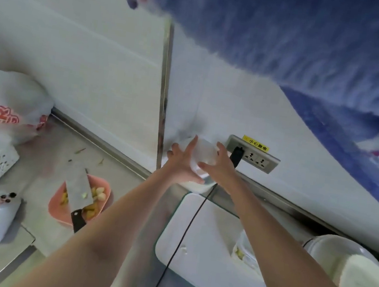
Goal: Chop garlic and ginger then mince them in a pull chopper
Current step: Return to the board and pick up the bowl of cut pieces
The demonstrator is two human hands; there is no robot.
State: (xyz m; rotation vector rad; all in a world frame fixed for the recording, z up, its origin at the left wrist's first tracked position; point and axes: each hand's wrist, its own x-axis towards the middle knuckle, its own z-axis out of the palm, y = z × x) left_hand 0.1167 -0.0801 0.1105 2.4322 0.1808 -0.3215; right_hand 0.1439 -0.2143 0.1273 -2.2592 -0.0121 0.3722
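Both arms stretch forward to the back wall, where the left hand [182,164] and the right hand [219,165] hold a white pull chopper [202,156] between them, fingers spread and wrapped round its sides, probably so one hand can steady it while the other works it. It sits between the two palms, just left of the wall socket [253,156] beyond the right fingertips. The garlic and ginger [97,195] lie well left of the left fingers, in a pink dish [105,183] under a cleaver [80,187].

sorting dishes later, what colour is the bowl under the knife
Pink, with the knife lying across it; seen in the head view.
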